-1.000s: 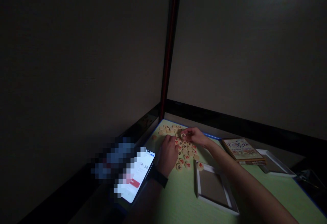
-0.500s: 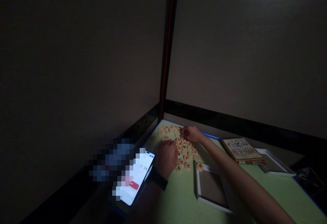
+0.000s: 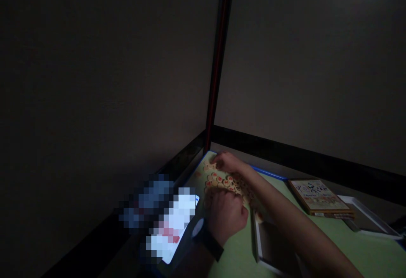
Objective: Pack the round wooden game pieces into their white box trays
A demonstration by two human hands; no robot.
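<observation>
Round wooden Chinese chess pieces (image 3: 220,180) with red and black characters lie in a cluster on the green table. My left hand (image 3: 226,214), with a watch (image 3: 199,229) on its wrist, is at the near edge of this cluster. Its fingers are curled; whatever they may hold is hidden beneath the hand. Farther off, my right hand (image 3: 227,162) reaches across to a smaller group of pale pieces (image 3: 208,166) near the table's far corner. Its fingers are bent down among them, and their tips are too dark to show what they grip.
A lit phone (image 3: 177,231) lies left of my left hand. Partly under my right forearm is a shallow white-rimmed box tray (image 3: 257,244), a piece at its corner. Farther right are a printed game box (image 3: 320,195) and another white-edged tray (image 3: 369,210). Dark walls (image 3: 301,58) enclose the table's far corner.
My right hand has moved left, from the main cluster's far side to the smaller group. My left hand has drawn back nearer and right. The view has shifted slightly.
</observation>
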